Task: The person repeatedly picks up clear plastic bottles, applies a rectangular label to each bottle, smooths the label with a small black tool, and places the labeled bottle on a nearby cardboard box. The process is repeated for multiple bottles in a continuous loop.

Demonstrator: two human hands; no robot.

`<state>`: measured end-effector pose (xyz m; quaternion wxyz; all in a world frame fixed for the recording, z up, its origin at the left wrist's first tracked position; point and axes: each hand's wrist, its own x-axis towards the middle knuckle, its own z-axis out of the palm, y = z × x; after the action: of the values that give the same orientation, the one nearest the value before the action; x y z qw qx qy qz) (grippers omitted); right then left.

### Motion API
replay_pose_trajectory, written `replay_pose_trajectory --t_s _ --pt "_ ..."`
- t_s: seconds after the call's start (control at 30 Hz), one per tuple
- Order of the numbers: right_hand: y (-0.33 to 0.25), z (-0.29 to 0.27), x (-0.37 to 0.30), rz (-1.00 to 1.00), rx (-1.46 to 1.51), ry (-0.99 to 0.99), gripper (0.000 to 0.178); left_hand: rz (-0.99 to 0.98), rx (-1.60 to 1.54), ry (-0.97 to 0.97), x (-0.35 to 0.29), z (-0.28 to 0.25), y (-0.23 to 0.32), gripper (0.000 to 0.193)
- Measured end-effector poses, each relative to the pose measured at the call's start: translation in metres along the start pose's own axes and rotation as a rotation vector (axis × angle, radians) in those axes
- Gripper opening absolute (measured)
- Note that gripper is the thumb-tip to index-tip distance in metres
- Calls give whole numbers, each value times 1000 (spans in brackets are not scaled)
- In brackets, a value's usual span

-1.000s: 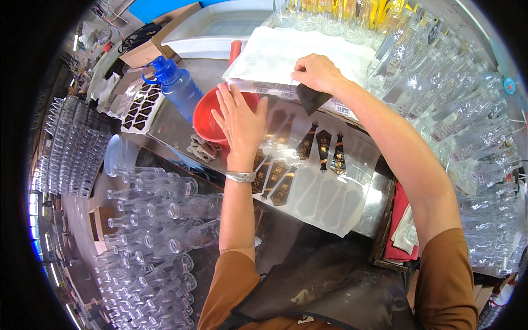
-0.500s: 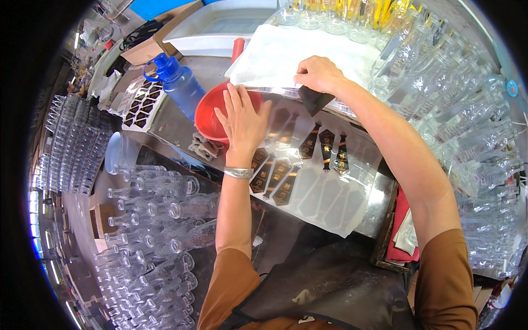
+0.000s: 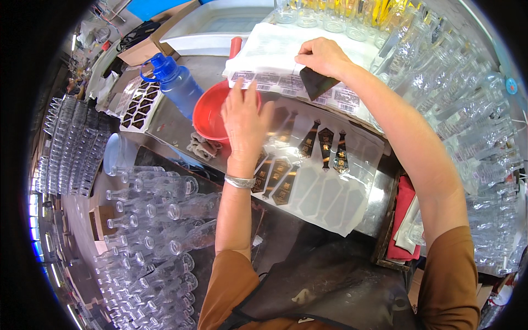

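Observation:
My left hand (image 3: 246, 124), blurred by motion, is over the right side of a red plastic bowl (image 3: 204, 113) with its fingers spread and nothing in them. My right hand (image 3: 325, 58) is closed at the far side of the bench. Its thumb and forefinger pinch at a white sheet (image 3: 264, 49), and a dark flat square piece (image 3: 317, 83), like a scraper, sticks out below the palm. Under the sheet's near edge show printed labels (image 3: 275, 81). Nearer me lies a translucent sheet (image 3: 335, 198) with several black-and-gold tie-shaped labels (image 3: 325, 147), partly behind my left hand.
A blue water bottle (image 3: 179, 82) and a grey rag (image 3: 203, 146) are beside the bowl, with a white tub (image 3: 212, 27) behind. Glass bottles crowd the left (image 3: 159, 209) and right (image 3: 440, 93). A wooden tray (image 3: 385, 242) with red cloth sits at the near right.
My right hand has moved away from me with the dark piece. The white sheet's near edge has drawn back, baring more printed labels. My left hand has shifted slightly towards me.

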<state>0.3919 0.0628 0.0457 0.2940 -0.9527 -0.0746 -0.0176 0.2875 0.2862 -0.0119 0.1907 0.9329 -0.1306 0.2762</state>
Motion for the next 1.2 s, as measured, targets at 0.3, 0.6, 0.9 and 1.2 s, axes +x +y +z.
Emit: replay_pose_trajectory --t_s 0.3,0.6,0.9,1.2 --pt "-11 -24 10 -58 -87 230 24 216 -142 -29 21 21 23 24" --pt "-20 -21 -3 36 -60 245 19 208 -254 -11 46 27 11 12" --pt "-24 -21 -20 17 -44 180 22 252 -276 -2 100 31 35 8" --pt "-51 -45 -83 -277 -105 256 20 210 -236 -6 156 25 37 15"
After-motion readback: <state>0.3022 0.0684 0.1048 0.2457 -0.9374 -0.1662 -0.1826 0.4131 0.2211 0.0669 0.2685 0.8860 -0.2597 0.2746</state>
